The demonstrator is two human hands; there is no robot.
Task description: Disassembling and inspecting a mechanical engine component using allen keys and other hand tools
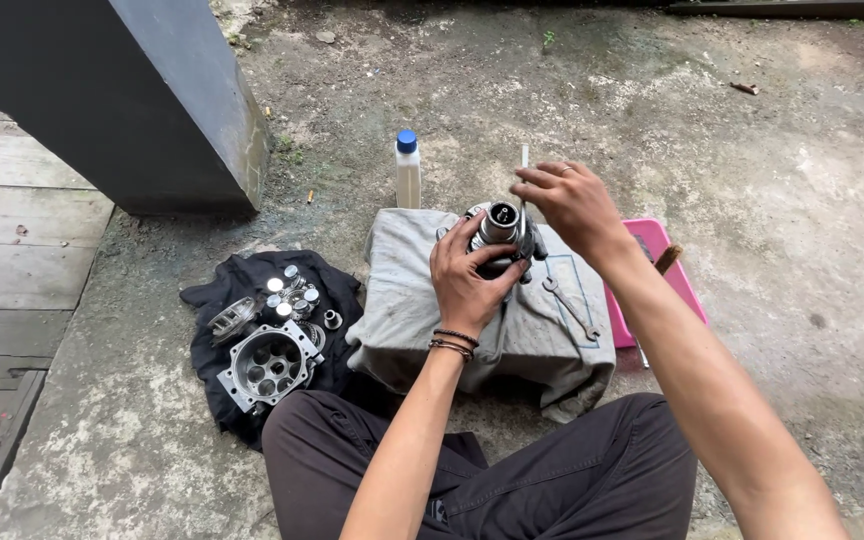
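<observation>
While the left hand (467,280) clasps the grey metal engine part (500,232), right-hand fingers (542,185) pinch a thin white rod (524,175); it could slip onto the concrete floor (752,160).

Makeshift outdoor repair spot: bare concrete ground (752,150), engine parts (270,350) on cloth (242,275).

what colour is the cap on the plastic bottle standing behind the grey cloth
Blue: the cap tops a whitish plastic bottle, clearest in the head view.

engine part (497,228): metal, cylindrical, upright on grey cloth | thin rod (524,185): vertical, above it
</observation>
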